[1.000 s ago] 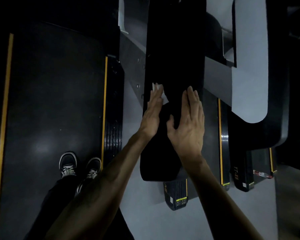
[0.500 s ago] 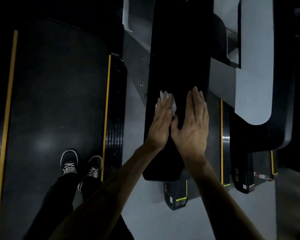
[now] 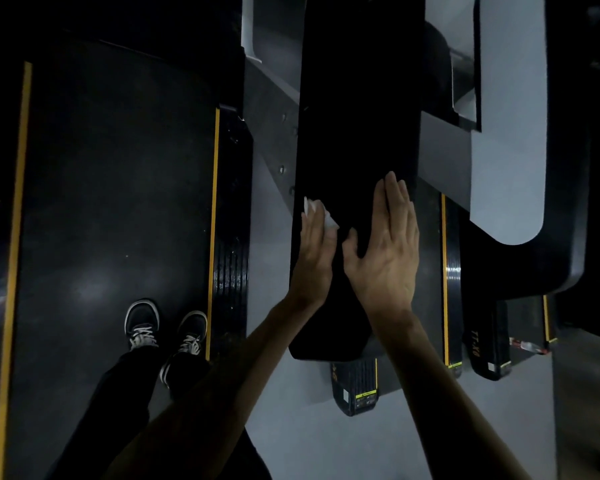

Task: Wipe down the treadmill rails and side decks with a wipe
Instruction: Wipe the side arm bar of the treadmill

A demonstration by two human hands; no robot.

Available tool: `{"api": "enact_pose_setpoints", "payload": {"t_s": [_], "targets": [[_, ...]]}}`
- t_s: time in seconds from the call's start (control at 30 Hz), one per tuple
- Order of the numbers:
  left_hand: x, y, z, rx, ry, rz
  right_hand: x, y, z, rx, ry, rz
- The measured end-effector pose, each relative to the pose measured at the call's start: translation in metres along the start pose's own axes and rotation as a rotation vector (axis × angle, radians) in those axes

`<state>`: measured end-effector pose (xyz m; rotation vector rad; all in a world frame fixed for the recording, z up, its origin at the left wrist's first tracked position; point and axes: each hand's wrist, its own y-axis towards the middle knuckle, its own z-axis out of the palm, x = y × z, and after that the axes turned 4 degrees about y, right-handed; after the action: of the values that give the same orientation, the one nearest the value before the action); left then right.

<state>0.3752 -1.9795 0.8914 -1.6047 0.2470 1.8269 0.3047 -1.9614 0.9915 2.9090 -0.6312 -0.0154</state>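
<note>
A wide black treadmill rail point(image 3: 357, 98) runs down the middle of the view and ends near my forearms. My left hand point(image 3: 314, 251) lies flat on the rail's left side, its straight fingers pressing a white wipe point(image 3: 328, 220) against the surface; the wipe's corners stick out above and right of the fingers. My right hand point(image 3: 387, 251) rests flat and open on the rail's right half, beside the left hand, holding nothing. The side deck point(image 3: 231, 237) with a yellow stripe lies to the left, below the rail.
I stand on the treadmill belt point(image 3: 111, 202), my two shoes point(image 3: 167, 336) near its right edge. Grey floor point(image 3: 326, 438) lies beneath the rail. A second treadmill's decks point(image 3: 452, 289) and grey-black handrail point(image 3: 510, 133) are at the right.
My left hand has slid the wipe leftward across the rail toward its left edge, away from my right hand. My right hand has stayed flat in nearly the same spot.
</note>
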Motion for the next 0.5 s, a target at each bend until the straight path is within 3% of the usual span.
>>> {"api": "enact_pose_setpoints", "payload": {"t_s": [0.2, 0.37, 0.5], "targets": [[-0.003, 0.016, 0.005, -0.01, -0.045, 0.133, 0.001, 0.0, 0.0, -0.025, 0.015, 0.008], [0.001, 0.063, -0.019, -0.004, -0.065, -0.004, 0.0, 0.002, 0.0, -0.015, -0.011, 0.004], [0.018, 0.037, -0.018, 0.003, 0.075, -0.092, 0.002, 0.001, -0.002, 0.003, -0.004, 0.004]]}}
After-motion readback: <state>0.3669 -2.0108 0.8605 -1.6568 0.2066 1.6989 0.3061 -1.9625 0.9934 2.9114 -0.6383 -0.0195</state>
